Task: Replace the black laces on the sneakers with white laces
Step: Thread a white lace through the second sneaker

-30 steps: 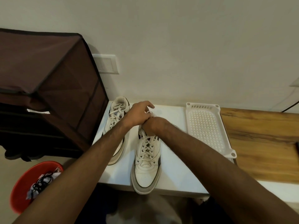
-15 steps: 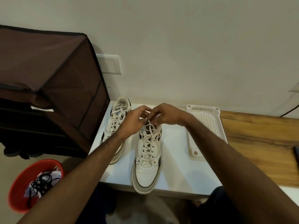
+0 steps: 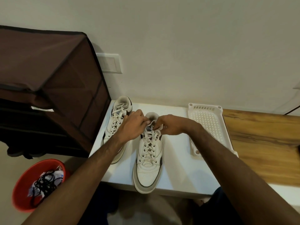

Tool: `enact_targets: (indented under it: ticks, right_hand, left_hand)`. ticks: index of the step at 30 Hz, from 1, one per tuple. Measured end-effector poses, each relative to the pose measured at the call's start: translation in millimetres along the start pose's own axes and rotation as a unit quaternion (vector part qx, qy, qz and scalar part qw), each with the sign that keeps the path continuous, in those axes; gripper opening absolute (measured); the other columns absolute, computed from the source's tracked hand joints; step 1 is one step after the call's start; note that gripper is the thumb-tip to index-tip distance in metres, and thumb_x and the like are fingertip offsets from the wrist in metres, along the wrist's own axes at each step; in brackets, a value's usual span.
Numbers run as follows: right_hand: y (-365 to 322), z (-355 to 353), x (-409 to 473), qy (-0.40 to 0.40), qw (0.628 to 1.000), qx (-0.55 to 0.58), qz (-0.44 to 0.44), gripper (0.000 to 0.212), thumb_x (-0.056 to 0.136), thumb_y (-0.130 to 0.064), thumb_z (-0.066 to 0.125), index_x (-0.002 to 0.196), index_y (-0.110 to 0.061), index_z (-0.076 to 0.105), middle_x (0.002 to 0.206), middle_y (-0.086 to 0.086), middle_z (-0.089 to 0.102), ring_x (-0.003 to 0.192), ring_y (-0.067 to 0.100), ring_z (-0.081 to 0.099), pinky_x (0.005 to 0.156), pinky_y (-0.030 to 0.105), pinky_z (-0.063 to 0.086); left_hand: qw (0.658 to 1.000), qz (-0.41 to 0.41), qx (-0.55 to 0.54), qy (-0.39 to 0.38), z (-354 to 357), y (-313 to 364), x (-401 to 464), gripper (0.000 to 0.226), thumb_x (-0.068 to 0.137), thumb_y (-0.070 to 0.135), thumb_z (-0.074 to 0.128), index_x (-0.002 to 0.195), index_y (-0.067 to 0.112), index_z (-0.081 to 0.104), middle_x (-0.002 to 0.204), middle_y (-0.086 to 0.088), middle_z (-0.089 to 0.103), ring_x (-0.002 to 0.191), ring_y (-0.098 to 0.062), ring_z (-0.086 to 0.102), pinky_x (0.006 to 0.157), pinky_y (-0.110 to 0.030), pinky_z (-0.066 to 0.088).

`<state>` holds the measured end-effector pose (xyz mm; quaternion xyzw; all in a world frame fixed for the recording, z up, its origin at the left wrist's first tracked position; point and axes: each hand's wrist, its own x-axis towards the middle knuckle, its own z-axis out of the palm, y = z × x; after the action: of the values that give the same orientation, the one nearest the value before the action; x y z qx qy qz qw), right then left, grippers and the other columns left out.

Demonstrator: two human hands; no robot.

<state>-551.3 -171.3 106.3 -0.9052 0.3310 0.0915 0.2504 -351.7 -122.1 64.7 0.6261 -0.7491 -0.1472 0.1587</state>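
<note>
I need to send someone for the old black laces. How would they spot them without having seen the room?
Start at the brown fabric shoe rack on the left and look down to the floor in front of it. A red bowl sits there, and the black laces lie tangled inside on crumpled paper, the only dark cord in sight.
</note>
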Motion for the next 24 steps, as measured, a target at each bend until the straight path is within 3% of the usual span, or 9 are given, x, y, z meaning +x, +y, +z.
enact_targets:
  ticks: [2, 4, 6, 8, 11, 14, 16, 20, 24]
  right_hand:
    - [-4, 5, 3, -0.037, 0.999, 0.012, 0.024, 0.023, 0.099, -0.019, 0.058, 0.116, -0.014, 0.073, 0.114, 0.006, 0.07, 0.099, 0.022, 0.061, 0.085, 0.031, 0.043]
    - [-10, 7, 5, -0.084, 0.995, 0.02, 0.048, 0.033, 0.103, -0.016, 0.047, 0.131, -0.013, 0.064, 0.131, 0.01, 0.064, 0.119, 0.028, 0.058, 0.097, 0.035, 0.044]
    - [-14, 5, 4, -0.105, 0.991, 0.047, 0.069, 0.042, 0.101, -0.012, 0.044, 0.141, -0.015, 0.056, 0.142, 0.01, 0.057, 0.13, 0.03, 0.051, 0.104, 0.037, 0.04]
    - [-9, 1, 1, -0.012, 0.995, 0.07, 0.065, 0.042, 0.093, -0.006, 0.05, 0.132, -0.016, 0.064, 0.132, 0.009, 0.063, 0.123, 0.028, 0.056, 0.102, 0.04, 0.046]
    - [7, -6, -5, 0.194, 0.977, 0.052, 0.072, 0.049, 0.08, 0.005, 0.049, 0.119, -0.017, 0.069, 0.119, 0.004, 0.063, 0.112, 0.027, 0.057, 0.089, 0.042, 0.05]
    - [9, -2, -5, 0.156, 0.986, -0.037, 0.034, 0.07, 0.08, 0.004, 0.056, 0.144, -0.022, 0.053, 0.143, 0.004, 0.05, 0.122, 0.029, 0.046, 0.096, 0.046, 0.046]
    - [8, 3, -5, 0.1, 0.994, -0.046, 0.018, 0.077, 0.085, 0.001, 0.058, 0.156, -0.023, 0.038, 0.156, 0.004, 0.042, 0.132, 0.03, 0.042, 0.103, 0.046, 0.043]
    - [10, 0, 0, 0.119, 0.989, 0.081, 0.031, 0.059, 0.09, -0.005, 0.057, 0.147, -0.018, 0.048, 0.14, 0.009, 0.056, 0.124, 0.026, 0.053, 0.102, 0.041, 0.045]
    - [16, 4, 0, 0.123, 0.989, 0.024, 0.074, 0.04, 0.09, -0.002, 0.058, 0.123, -0.025, 0.055, 0.111, 0.004, 0.061, 0.099, 0.026, 0.061, 0.082, 0.045, 0.054]
  left_hand:
    - [0.993, -0.023, -0.107, 0.05, 0, 5, -11, 0.028, 0.106, 0.031, 0.05, 0.123, 0.02, 0.069, 0.106, 0.005, 0.054, 0.104, -0.015, 0.057, 0.091, -0.042, 0.047]
    - [0.979, -0.038, -0.177, 0.091, 2, 14, -28, 0.031, 0.106, 0.037, 0.049, 0.125, 0.019, 0.064, 0.114, 0.005, 0.056, 0.104, -0.01, 0.058, 0.092, -0.038, 0.049]
    - [0.98, -0.04, -0.182, 0.069, 7, 21, -46, 0.046, 0.102, 0.055, 0.047, 0.131, 0.02, 0.057, 0.123, 0.005, 0.056, 0.111, -0.011, 0.056, 0.095, -0.036, 0.047]
    - [0.988, -0.031, -0.145, 0.043, 15, 23, -58, 0.061, 0.095, 0.069, 0.042, 0.133, 0.022, 0.052, 0.127, 0.005, 0.055, 0.117, -0.012, 0.052, 0.098, -0.036, 0.044]
    - [0.999, 0.003, 0.003, 0.047, 26, 25, -60, 0.056, 0.097, 0.065, 0.04, 0.134, 0.027, 0.056, 0.136, 0.009, 0.054, 0.129, -0.012, 0.046, 0.107, -0.04, 0.036]
    - [0.993, 0.015, 0.112, 0.036, 36, 34, -52, 0.053, 0.099, 0.06, 0.043, 0.139, 0.026, 0.054, 0.144, 0.008, 0.051, 0.141, -0.014, 0.038, 0.115, -0.048, 0.023]
    - [0.994, 0.014, 0.109, 0.006, 40, 39, -43, 0.054, 0.097, 0.055, 0.052, 0.139, 0.021, 0.052, 0.143, 0.003, 0.051, 0.14, -0.017, 0.037, 0.114, -0.044, 0.027]
    - [0.998, 0.009, 0.047, -0.031, 35, 41, -30, 0.046, 0.088, 0.039, 0.065, 0.125, 0.013, 0.062, 0.13, -0.003, 0.06, 0.128, -0.023, 0.048, 0.101, -0.038, 0.042]
    - [0.996, 0.023, 0.07, -0.058, 28, 47, -32, 0.051, 0.081, 0.049, 0.064, 0.124, 0.022, 0.063, 0.124, 0.004, 0.063, 0.122, -0.019, 0.053, 0.102, -0.038, 0.04]
